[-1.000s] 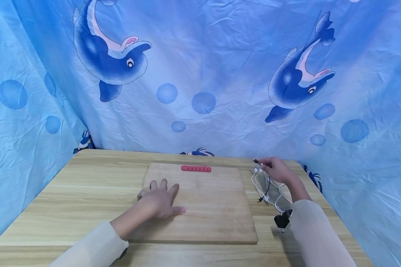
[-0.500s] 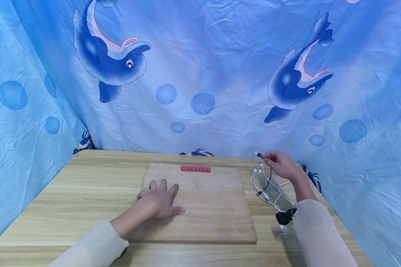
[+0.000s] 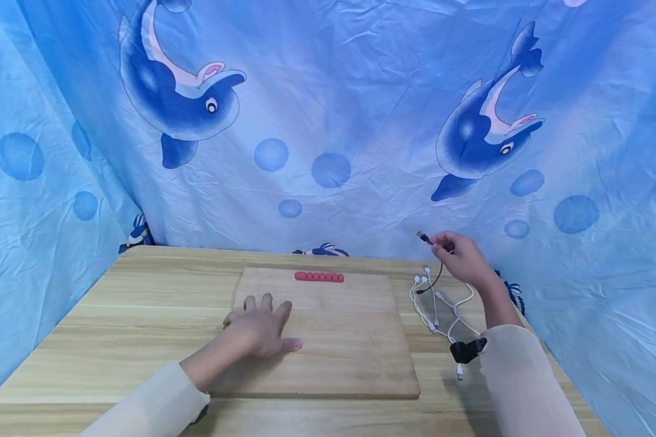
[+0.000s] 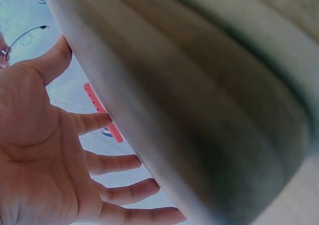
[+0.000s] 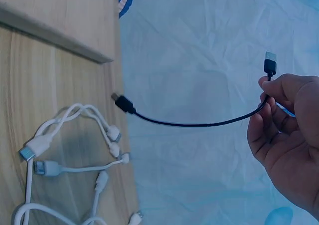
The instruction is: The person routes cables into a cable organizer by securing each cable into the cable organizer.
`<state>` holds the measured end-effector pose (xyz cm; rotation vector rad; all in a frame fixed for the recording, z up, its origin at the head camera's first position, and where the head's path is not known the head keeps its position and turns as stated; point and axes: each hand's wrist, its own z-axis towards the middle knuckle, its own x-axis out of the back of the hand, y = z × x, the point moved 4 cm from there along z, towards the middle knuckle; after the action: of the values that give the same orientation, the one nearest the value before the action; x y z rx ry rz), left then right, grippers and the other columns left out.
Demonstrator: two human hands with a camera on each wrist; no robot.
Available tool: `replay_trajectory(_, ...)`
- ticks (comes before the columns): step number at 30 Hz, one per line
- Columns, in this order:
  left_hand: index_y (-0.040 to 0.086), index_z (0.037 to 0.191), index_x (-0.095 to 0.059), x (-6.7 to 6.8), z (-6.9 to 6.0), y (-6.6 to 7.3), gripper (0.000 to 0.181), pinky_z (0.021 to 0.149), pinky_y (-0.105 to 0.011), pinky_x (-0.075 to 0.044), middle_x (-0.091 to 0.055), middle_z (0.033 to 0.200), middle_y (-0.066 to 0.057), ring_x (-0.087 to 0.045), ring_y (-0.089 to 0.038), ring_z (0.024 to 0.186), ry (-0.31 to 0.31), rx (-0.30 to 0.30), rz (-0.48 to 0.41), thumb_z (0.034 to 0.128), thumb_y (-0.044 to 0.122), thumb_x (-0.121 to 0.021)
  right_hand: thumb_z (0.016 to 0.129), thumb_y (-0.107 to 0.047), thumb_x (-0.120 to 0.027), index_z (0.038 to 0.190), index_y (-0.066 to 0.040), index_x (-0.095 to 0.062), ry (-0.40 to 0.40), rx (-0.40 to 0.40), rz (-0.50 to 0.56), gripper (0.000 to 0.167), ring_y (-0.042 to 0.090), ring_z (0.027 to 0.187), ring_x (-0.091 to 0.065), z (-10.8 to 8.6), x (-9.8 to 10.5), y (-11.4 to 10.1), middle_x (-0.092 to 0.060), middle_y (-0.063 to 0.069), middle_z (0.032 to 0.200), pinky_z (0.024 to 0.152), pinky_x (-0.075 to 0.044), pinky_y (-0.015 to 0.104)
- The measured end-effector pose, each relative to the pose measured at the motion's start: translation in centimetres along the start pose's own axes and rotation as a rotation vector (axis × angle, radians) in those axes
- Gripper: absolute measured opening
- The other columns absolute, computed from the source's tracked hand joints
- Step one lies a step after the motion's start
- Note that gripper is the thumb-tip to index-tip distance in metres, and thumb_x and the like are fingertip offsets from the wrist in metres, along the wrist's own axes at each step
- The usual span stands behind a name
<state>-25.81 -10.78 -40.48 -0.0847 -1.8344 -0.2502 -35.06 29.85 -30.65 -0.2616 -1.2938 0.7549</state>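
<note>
White plug [image 3: 460,371] on table [image 3: 142,303], just beside right sleeve [image 3: 527,382]. Left hand [image 3: 259,331] on board [image 3: 350,352], fingers spread, fingertips touching, palm raised, gripping nothing. White cables [image 3: 458,312] in a loose tangle right of board. Right hand [image 3: 461,258] raised beyond them, thumb and fingers pinching black cable [image 5: 189,125] just behind its USB plug [image 5: 270,65]. That plug sticks out past the pinch, pointing up-left in head view; the rest bows down-left, other end over white cables, contact unclear. Red strip [image 3: 319,277] at board's far edge, long axis left-right, well left of the pinch; left hand nearer to it. Dolphin curtain [image 3: 361,91] behind.
</note>
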Motion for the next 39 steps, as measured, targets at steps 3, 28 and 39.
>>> replay_trajectory(3, 0.022, 0.157, -0.038, 0.0, 0.0, 0.0, 0.098, 0.078, -0.082, -0.04, -0.028, 0.161, -0.028, -0.028, -0.059, 0.14, 0.003, 0.0, -0.003, 0.0821, 0.08, -0.06, 0.106, -0.016, -0.055, 0.123, 0.003, -0.062, 0.0, 0.01, 0.007, 0.026, 0.024, 0.085, -0.056, 0.1, -0.1, -0.7, -0.065, 0.016, 0.101, 0.066, -0.047, 0.03)
replay_trajectory(28, 0.017, 0.15, -0.048, 0.2, 0.2, 0.7, 0.089, 0.079, -0.086, -0.036, -0.04, 0.153, -0.024, -0.036, -0.055, 0.135, 0.021, -0.001, -0.01, 0.0824, 0.072, -0.069, 0.103, -0.017, -0.064, 0.105, -0.004, -0.059, -0.087, 0.131, 0.143, 0.014, 0.019, 0.073, -0.054, 1.0, -4.1, -6.1, -0.062, 0.009, 0.09, 0.063, -0.046, 0.028)
replay_trajectory(39, 0.014, 0.147, -0.052, 1.5, 0.6, 2.4, 0.076, 0.093, -0.068, -0.043, -0.051, 0.145, -0.02, -0.046, -0.045, 0.125, 0.11, -0.147, -0.063, 0.0876, 0.057, -0.073, 0.103, -0.024, -0.065, 0.102, -0.007, -0.06, -0.12, 0.171, 0.167, 0.017, 0.019, 0.066, -0.048, 1.0, -6.6, -8.8, -0.056, 0.005, 0.077, 0.056, -0.041, 0.029)
